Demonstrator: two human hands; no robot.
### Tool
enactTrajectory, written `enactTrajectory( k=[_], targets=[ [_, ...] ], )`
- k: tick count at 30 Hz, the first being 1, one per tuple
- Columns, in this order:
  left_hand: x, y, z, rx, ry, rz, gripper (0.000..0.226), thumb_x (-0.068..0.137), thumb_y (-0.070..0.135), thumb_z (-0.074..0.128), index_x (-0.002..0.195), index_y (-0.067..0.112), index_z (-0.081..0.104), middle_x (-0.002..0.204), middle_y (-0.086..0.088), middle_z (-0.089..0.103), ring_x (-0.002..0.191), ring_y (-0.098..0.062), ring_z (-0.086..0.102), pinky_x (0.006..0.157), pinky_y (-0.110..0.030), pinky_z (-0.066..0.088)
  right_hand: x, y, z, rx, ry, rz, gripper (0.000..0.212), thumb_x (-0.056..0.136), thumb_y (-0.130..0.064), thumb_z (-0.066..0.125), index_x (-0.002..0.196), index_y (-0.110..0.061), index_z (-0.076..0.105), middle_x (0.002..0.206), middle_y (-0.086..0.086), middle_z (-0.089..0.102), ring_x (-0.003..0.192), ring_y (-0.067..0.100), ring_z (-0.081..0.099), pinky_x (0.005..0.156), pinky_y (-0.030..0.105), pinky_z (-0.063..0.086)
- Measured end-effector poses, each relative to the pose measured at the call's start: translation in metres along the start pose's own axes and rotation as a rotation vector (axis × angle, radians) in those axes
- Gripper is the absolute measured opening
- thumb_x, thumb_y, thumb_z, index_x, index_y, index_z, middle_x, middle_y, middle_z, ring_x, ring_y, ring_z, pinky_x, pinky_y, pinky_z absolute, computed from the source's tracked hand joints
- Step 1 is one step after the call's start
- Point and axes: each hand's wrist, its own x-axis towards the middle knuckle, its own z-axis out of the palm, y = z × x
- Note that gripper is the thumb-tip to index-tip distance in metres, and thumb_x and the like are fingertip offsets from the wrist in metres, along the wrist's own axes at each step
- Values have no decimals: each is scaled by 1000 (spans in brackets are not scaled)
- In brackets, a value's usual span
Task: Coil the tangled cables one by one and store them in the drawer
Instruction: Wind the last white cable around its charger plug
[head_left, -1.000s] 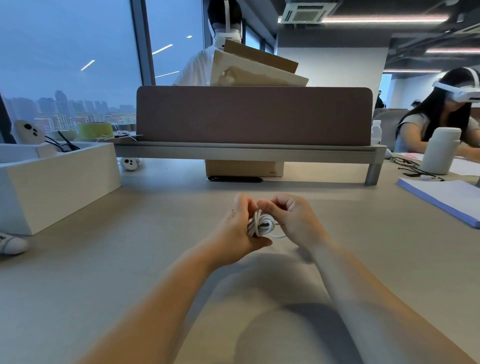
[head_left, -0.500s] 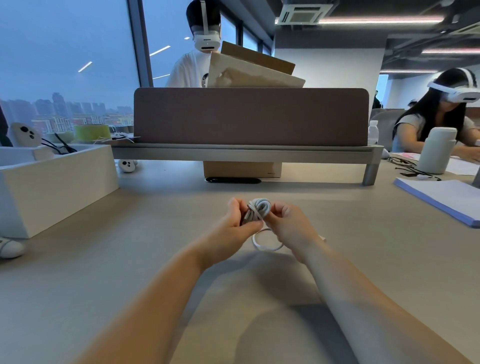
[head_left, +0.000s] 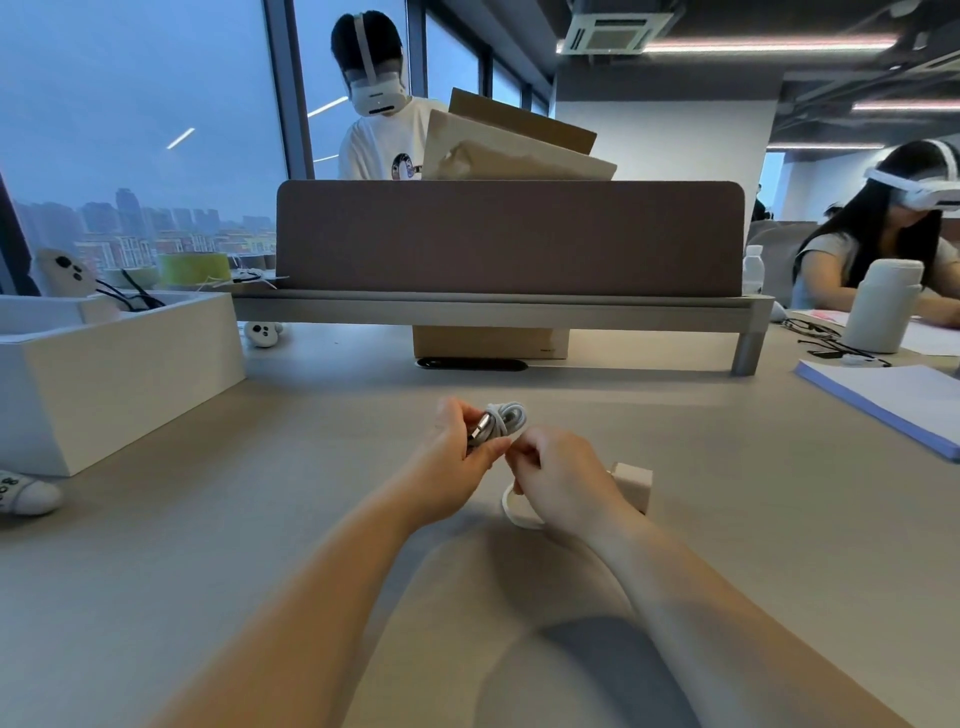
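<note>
A small bundle of white cable (head_left: 503, 422) with a silver plug sits above the table's middle, pinched in my left hand (head_left: 457, 457). My right hand (head_left: 563, 480) is closed on the bundle's lower right side, and a loose loop of the same white cable (head_left: 514, 512) hangs below it. A white drawer box (head_left: 119, 364) stands open-topped at the left, holding black cables and a controller. Part of the bundle is hidden by my fingers.
A small beige block (head_left: 634, 480) lies just behind my right hand. A desk divider on a grey riser (head_left: 509, 306) crosses the back. White controllers (head_left: 26, 493) lie at the left edge, a paper stack (head_left: 893, 400) and white bottle (head_left: 883, 306) at right. Two people sit nearby.
The bundle rose and turned between my hands, showing the silver plug. A loose loop dropped below my right hand, and the beige block came into sight behind it.
</note>
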Motion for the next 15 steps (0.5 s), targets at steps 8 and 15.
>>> enactTrajectory(
  k=[8, 15],
  targets=[
    [5, -9, -5, 142, 42, 46, 14, 95, 18, 53, 101, 10, 42, 91, -2, 49, 73, -8, 42, 60, -15, 31, -7, -5, -1, -103, -57, -123, 19, 91, -17, 49, 81, -10, 64, 77, 7, 66, 75, 24, 58, 70, 42, 49],
    [4, -9, -7, 223, -96, 176, 14, 98, 22, 49, 107, 14, 55, 86, 7, 54, 81, -12, 50, 69, -18, 37, -2, 5, -19, -209, 33, -276, 19, 97, -31, 48, 91, -22, 63, 88, -3, 63, 81, 21, 57, 70, 39, 47]
  ],
)
